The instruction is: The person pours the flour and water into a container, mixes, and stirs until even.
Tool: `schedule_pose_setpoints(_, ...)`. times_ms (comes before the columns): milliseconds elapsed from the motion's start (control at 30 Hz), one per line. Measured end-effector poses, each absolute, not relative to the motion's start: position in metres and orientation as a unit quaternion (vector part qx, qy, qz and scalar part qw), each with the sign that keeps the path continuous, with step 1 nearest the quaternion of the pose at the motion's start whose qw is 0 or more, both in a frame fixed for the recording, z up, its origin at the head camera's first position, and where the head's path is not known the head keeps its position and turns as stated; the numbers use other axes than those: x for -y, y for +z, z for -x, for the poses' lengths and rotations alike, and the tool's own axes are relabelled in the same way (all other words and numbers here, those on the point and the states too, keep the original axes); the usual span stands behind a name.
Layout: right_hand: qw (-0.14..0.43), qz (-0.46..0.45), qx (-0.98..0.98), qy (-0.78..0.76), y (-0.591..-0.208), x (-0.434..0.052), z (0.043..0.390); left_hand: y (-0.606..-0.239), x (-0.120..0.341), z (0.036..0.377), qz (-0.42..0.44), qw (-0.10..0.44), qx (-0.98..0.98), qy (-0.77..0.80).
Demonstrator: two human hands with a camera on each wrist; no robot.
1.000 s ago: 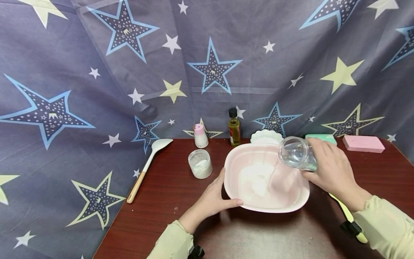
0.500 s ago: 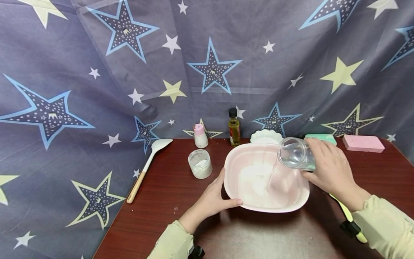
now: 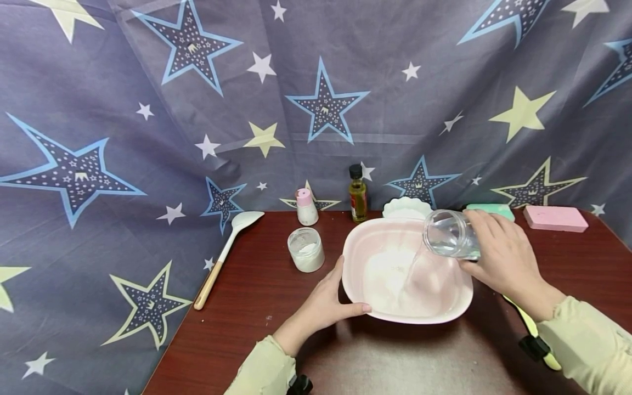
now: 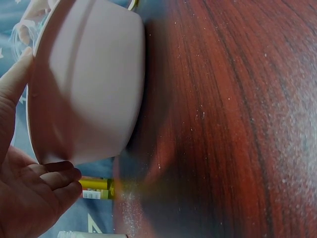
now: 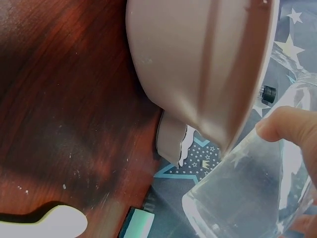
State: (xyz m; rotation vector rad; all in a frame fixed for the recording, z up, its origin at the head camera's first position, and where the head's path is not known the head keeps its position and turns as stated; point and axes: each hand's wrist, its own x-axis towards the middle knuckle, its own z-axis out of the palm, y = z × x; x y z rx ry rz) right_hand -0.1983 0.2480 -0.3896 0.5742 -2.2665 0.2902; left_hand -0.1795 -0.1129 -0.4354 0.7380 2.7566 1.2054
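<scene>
In the head view a pink basin (image 3: pixel 362 241) stands on the table, with a white patch over its bottom. My left hand (image 3: pixel 323 304) grips its left end; in the left wrist view the thumb lies at the rim and the fingers bend beneath the edge of the basin (image 4: pixel 94 89). Over the basin's right side, my right hand (image 3: pixel 508 258) holds a clear jar (image 3: pixel 446 235) tipped to the left. Clear liquid runs from its mouth into the basin. The right wrist view shows the thumb across the transparent jar (image 5: pixel 237 193).
Left of the basin stand an open jar of white powder (image 3: pixel 307 255), a pink-topped shaker (image 3: pixel 306 211) and an oil bottle (image 3: pixel 357 200). A white spoon with wooden handle (image 3: pixel 224 252) lies farther left. Behind are a scalloped white dish (image 3: pixel 406 207), a green block (image 3: pixel 489 209) and a pink block (image 3: pixel 555 218).
Less liquid shows in the tilted jar as the stream keeps falling, and the wet area in the basin has spread leftward. My left hand has stayed in place.
</scene>
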Motion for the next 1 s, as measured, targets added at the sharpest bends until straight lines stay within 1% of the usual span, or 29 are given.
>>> schedule_pose_setpoints(1000, 0.387, -0.227, 0.889, 0.092, -0.3894, -0.2492, 0.1982, -0.4357, 0.1127, 0.179, -0.248, 0.014, -0.885, 0.393)
